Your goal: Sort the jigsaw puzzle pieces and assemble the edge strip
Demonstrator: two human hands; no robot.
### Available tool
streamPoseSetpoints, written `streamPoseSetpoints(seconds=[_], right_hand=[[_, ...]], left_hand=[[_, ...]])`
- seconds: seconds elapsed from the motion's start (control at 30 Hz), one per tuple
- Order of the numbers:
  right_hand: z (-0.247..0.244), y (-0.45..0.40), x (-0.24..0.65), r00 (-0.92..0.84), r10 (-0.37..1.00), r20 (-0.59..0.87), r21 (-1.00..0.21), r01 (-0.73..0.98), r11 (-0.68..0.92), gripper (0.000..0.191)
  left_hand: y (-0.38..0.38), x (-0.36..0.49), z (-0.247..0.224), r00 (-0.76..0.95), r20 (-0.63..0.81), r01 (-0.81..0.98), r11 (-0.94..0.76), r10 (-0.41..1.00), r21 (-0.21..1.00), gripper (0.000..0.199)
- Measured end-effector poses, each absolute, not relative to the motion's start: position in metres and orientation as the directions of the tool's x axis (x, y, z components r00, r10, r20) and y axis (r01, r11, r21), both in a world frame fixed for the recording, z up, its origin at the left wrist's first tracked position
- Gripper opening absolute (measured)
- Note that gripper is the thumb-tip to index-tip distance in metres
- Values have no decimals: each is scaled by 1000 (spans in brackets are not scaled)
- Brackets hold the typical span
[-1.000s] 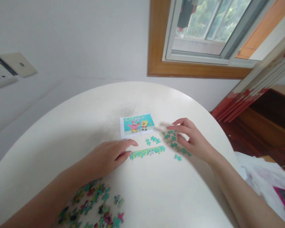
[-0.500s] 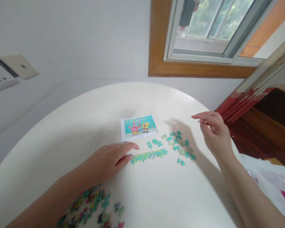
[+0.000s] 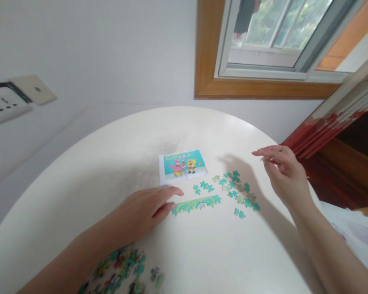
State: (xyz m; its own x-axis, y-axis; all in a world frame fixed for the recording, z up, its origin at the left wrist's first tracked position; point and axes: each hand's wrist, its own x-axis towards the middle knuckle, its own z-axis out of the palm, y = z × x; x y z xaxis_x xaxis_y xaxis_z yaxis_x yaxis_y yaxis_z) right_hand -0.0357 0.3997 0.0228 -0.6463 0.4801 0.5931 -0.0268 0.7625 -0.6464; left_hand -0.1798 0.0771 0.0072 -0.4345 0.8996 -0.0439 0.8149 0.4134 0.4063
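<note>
My left hand (image 3: 150,206) rests on the white table, thumb and index finger apart. Its thumb tip lies at the left end of a joined strip of puzzle pieces (image 3: 196,205), teal with yellow-green curls. My right hand (image 3: 285,169) is raised over the table's right side, fingers bent and index tip a little apart from the thumb; nothing shows between them. Below and left of it lie loose teal and pale green puzzle pieces (image 3: 241,188). A few teal pieces (image 3: 204,186) sit just above the strip. Behind them lies a picture card (image 3: 184,165) with cartoon figures.
A pile of mixed-colour puzzle pieces (image 3: 119,269) lies at the near left, partly hidden by my left forearm. The round white table (image 3: 221,253) meets a wall with a socket (image 3: 9,102) and a wood-framed window (image 3: 210,83). A red and white curtain (image 3: 313,130) hangs at right.
The view has shifted slightly, so the table and things on it appear a little further right. Both hands keep nearly the same pose and place; no piece has visibly moved.
</note>
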Motion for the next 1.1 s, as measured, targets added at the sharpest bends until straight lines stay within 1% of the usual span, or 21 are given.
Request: streamPoseSetpoints(seconds=[0.13,0.33,0.6,1.1], right_hand=[[23,401,-36,-662,470,584,-634,-10,773,30],[21,402,-35,-649,471,597,-642,-34,766,28],[23,400,-35,-683,461,567,-633,-2,774,27],[24,398,-36,-705,450,548,-651,-21,758,32]], left_hand=[[78,-179,8,-437,-63,815,425,897,394,34],[78,-178,9,-441,-45,817,422,896,393,33],[78,-177,10,-441,-47,822,425,896,380,33],[78,-180,8,-422,-48,834,409,905,372,33]])
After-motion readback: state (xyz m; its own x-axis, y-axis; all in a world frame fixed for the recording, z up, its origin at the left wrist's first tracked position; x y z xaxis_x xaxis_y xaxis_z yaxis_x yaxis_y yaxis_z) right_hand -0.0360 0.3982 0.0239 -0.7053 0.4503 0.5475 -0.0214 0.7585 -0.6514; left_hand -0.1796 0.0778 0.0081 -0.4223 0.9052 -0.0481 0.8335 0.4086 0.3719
